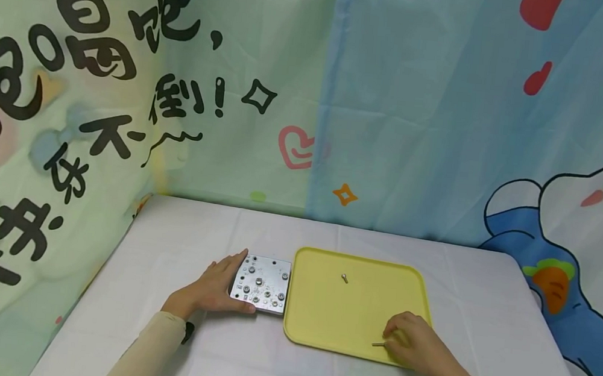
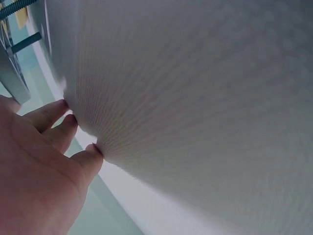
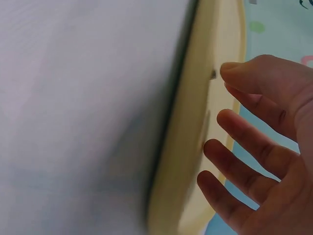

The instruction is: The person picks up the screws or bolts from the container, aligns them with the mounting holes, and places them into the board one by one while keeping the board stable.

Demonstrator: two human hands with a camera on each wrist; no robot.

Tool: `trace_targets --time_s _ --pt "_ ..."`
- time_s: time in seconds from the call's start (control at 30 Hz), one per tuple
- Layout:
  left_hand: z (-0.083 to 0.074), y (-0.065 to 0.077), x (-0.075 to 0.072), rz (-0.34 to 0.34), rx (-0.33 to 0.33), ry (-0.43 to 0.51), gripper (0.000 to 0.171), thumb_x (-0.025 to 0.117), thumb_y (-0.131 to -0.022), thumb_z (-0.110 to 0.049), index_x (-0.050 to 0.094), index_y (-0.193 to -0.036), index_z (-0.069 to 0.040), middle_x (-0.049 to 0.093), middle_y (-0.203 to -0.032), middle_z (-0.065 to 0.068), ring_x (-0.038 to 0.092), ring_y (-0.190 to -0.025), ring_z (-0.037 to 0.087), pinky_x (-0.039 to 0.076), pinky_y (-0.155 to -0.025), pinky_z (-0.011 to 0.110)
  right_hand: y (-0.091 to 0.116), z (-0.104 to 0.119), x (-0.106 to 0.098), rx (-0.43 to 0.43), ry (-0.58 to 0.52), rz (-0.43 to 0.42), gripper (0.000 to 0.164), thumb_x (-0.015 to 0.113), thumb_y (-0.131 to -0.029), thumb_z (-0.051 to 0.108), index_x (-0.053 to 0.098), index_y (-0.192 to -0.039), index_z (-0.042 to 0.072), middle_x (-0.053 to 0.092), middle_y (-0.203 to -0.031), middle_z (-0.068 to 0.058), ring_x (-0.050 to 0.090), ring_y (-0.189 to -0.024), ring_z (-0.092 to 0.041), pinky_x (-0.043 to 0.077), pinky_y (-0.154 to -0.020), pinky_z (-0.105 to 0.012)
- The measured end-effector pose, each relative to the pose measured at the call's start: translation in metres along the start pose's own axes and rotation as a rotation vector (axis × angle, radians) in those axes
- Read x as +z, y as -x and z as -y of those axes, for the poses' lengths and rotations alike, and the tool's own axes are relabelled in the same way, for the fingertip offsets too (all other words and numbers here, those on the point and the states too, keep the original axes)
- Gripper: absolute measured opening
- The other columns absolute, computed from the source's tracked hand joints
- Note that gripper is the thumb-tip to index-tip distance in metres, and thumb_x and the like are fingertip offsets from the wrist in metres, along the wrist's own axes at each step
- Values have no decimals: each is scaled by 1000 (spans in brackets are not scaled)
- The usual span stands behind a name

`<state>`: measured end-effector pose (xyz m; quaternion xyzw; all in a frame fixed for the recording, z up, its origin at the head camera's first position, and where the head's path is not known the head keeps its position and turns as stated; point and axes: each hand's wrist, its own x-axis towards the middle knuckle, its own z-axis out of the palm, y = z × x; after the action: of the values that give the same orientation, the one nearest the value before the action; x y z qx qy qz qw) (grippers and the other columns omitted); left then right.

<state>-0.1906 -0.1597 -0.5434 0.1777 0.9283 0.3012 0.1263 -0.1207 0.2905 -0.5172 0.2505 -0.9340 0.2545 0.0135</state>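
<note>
In the head view my left hand [image 1: 218, 286] holds a silver metal block [image 1: 261, 282] by its left side, the thumb along the near edge and the fingers at the far corner. Several screws stand in its top face. From the left wrist, a threaded screw [image 2: 27, 43] juts out from the block, and my fingertips [image 2: 95, 152] touch the white cloth. My right hand [image 1: 414, 341] hovers over the near right part of a yellow tray [image 1: 322, 311], fingers loosely bent and spread, beside a small screw [image 1: 378, 344]. Another screw [image 1: 344, 278] lies farther back in the tray.
The tray's left rim stands right beside the metal block. Under everything is a table with a white cloth [image 1: 241, 358]. Printed curtains [image 1: 251, 147] hang behind the table's far edge and along its sides.
</note>
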Motion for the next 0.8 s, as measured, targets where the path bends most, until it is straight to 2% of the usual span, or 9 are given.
trace_targets --time_s 0.27,0.57,0.8 --pt "0 0 1 2 -7 -2 129 84 -66 -65 13 -162 -16 30 -159 16 24 -148 31 10 -121 53 5 0 4 23 43 2 25 81 -76 5 68 -82 24 62 -101 5 55 -94 -20 53 -81 -42" --pt "1 0 1 -2 -9 -2 129 84 -65 -64 14 -162 -16 31 -159 15 24 -148 30 10 -121 53 5 0 9 -15 101 -44 28 84 -74 5 66 -80 27 61 -99 7 54 -90 -16 53 -76 -37" --pt "1 -1 1 -4 -8 4 130 84 -65 -66 14 -162 -17 31 -159 16 24 -148 30 10 -121 52 3 2 10 -16 138 -67 27 82 -73 7 64 -77 27 63 -99 4 55 -90 -17 53 -77 -39"
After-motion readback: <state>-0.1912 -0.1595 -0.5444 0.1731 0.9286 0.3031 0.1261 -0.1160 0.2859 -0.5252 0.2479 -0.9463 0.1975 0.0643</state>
